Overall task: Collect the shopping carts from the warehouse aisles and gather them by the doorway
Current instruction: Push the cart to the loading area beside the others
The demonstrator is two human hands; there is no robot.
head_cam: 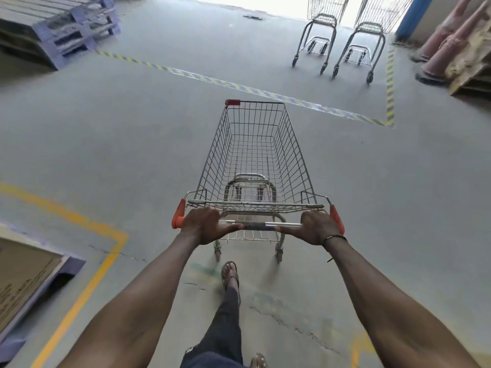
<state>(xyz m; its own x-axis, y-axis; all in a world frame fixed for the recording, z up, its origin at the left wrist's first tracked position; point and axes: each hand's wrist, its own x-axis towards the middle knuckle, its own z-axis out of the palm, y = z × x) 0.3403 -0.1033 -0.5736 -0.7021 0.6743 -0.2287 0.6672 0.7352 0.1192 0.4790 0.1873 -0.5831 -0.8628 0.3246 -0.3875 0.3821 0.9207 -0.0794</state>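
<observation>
The shopping cart (pixel 255 166) (wire, empty) is gripped at its handle bar by the left hand (pixel 204 225) & right hand (pixel 317 227), fingers clenched round it, mid-floor; two parked carts (pixel 345 43) are seen ahead nr the bright doorway (pixel 252 2).

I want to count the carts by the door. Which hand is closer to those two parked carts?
Right. The right hand grips the handle's right end, on the same side as the two parked carts far ahead by the doorway. The left hand grips the left end, slightly farther away.
</observation>
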